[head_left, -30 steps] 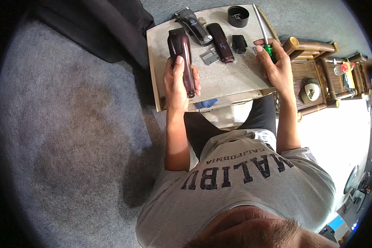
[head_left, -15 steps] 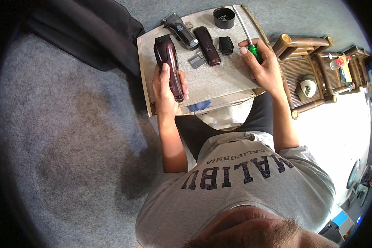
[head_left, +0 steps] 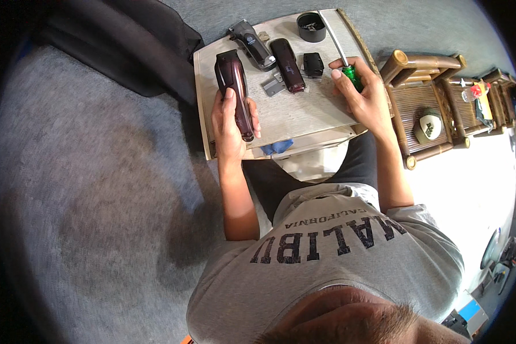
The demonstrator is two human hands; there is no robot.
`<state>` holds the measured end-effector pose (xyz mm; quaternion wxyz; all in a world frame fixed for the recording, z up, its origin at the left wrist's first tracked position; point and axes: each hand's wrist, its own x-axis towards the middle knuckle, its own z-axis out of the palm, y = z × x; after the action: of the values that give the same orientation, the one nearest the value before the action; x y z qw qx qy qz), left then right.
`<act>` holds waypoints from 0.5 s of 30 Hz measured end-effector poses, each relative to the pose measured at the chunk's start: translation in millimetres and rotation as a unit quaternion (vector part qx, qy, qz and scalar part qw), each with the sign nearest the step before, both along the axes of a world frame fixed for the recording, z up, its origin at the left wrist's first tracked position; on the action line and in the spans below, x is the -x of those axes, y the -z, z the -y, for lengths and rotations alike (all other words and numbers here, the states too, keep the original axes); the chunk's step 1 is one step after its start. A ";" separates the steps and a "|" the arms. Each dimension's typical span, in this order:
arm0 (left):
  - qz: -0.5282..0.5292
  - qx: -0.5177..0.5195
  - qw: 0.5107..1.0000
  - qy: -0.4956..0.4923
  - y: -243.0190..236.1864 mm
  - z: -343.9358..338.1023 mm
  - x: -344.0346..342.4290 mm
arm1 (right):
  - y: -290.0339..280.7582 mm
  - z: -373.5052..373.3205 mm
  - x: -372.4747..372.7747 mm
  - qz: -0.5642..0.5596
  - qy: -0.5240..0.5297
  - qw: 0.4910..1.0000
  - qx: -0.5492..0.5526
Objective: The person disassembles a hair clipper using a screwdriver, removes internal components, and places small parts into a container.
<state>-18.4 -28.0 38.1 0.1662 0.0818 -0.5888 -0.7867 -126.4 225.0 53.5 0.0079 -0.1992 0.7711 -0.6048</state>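
Left grip (head_left: 230, 121) is holding a maroon clipper (head_left: 231, 75), head pointing away; right grip (head_left: 365, 94) is holding a green-handled screwdriver (head_left: 351, 73), shaft pointing away. Maroon cover (head_left: 287, 66), metal plate (head_left: 274, 86) and black block (head_left: 313, 65) are lying on the table (head_left: 321, 112), beyond and between grips. Black clipper (head_left: 252, 46) is lying beyond left grip, black cup (head_left: 311, 35) standing beyond right grip.

Glossy dark-maroon elongated clipper (head_left: 240, 106): near-black at head end. Dark-maroon elongated housing (head_left: 286, 63): same tone, light script; so 2 maroon pieces. Screwdriver with green handle (head_left: 349, 73): silver metal shaft. Black-and-grey elongated clipper (head_left: 252, 46). Silver-grey flat metal plate (head_left: 273, 87). Black boxy part (head_left: 313, 63), black round cup (head_left: 311, 35). Pale grey-beige wood counter (head_left: 318, 109): streaky grain. Mottled blue-grey carpet (head_left: 97, 172). Brown bamboo chair (head_left: 421, 94): striped slats.
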 end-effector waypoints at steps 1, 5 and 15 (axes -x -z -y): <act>0.001 0.003 1.000 -0.003 -1.0 -0.4 -0.5 | -0.8 -0.1 -0.8 0.005 -0.005 1.000 0.008; 0.014 0.034 0.999 -0.021 -4.8 -5.6 -2.5 | -4.3 -1.4 -3.7 0.016 -0.007 1.000 0.011; 0.019 0.061 0.998 -0.028 -6.8 -10.0 -3.5 | 2.0 -2.6 -0.3 -0.017 -0.025 0.999 0.031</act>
<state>-14.9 -18.0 44.8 0.1823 0.1028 -0.6359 -0.7428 -126.1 227.6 51.5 0.0035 -0.2285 0.7470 -0.6243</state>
